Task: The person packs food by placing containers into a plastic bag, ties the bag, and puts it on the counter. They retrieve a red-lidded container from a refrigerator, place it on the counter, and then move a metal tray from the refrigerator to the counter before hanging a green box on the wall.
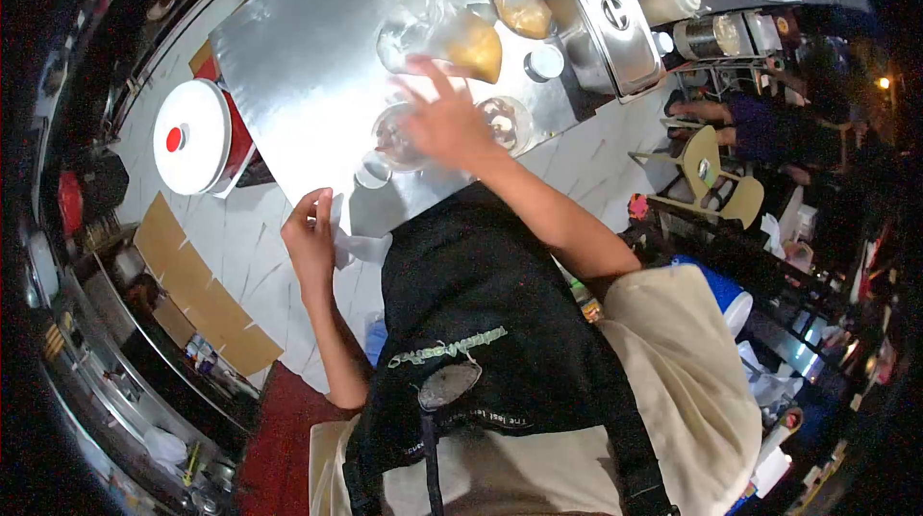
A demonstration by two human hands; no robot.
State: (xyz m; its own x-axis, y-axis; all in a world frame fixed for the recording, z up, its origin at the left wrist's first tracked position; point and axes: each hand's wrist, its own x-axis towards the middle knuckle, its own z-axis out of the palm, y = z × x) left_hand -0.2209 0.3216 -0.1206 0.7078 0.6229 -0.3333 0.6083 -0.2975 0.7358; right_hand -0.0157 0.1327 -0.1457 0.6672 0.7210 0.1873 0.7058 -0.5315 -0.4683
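Right hand (pixel 447 122), fingers spread, being held over cup (pixel 396 139), centre frame; white tissue (pixel 358 247) being pinched by left hand (pixel 310 232). Cup probably best gripped squarely.

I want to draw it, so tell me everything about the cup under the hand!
The cup is clear plastic and stands upright on the metal counter near its front edge. The right hand spreads open over its top, blurred, so contact is unclear. A small white disc lies beside it. The left hand, pinching a white sheet, is apart.
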